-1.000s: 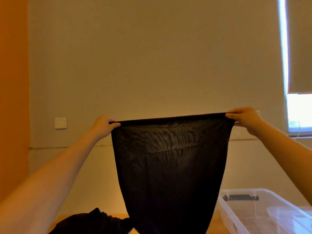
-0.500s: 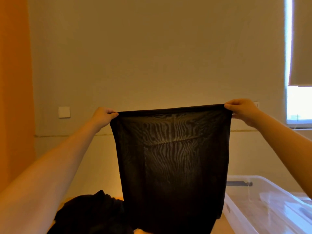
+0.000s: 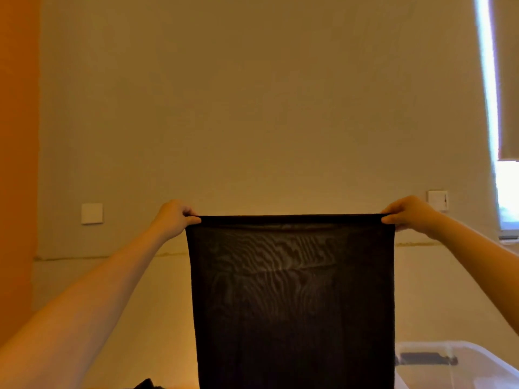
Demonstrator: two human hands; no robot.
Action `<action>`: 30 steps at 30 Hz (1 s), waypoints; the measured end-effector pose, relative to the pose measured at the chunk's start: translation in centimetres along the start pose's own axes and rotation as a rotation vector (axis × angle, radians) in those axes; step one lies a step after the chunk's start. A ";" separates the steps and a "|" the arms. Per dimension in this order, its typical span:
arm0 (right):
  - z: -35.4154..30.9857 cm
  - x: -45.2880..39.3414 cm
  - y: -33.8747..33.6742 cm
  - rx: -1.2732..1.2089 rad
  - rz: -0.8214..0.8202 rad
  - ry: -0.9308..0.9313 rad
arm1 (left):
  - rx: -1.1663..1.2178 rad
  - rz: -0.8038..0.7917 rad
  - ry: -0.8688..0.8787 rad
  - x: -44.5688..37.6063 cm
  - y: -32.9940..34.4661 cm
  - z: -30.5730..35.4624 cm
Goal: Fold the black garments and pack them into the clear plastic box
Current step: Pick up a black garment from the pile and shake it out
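A beige wall fills most of the frame. A white switch plate sits on it at middle left, and a second plate at middle right. An orange strip runs down the left edge. At the right edge, a bright window shows under a blind.

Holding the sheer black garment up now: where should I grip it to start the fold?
Keep to the thick top band of the black garment, pinched at its two corners, left hand and right hand each coming in from outside. That hem runs taut and level; the sheer panel hangs flat below.
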State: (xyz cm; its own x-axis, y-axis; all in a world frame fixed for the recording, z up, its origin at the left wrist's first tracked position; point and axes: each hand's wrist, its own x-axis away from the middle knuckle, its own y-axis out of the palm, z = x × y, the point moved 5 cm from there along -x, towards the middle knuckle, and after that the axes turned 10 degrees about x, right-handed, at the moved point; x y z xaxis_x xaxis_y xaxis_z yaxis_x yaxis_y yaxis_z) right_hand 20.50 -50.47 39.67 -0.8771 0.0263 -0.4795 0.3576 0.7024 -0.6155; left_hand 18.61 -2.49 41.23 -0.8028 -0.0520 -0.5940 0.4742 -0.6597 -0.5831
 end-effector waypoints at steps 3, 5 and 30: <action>2.1 -2.9 1.8 0.086 -0.018 0.060 | -0.031 -0.063 -0.048 -2.6 3.2 -2.3; 2.9 -4.8 2.3 0.140 0.000 0.096 | -0.029 -0.062 -0.055 -4.3 4.8 -2.8; -3.6 3.1 -5.6 -0.266 0.099 -0.056 | 0.555 0.017 0.032 3.0 -1.7 3.1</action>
State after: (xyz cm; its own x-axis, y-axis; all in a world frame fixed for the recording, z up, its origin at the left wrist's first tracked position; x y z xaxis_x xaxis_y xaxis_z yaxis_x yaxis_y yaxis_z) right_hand 14.62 -51.71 43.88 -0.8201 0.0701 -0.5679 0.3378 0.8603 -0.3818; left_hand 14.30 -3.84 42.18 -0.7810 -0.0488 -0.6227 0.2185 -0.9553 -0.1992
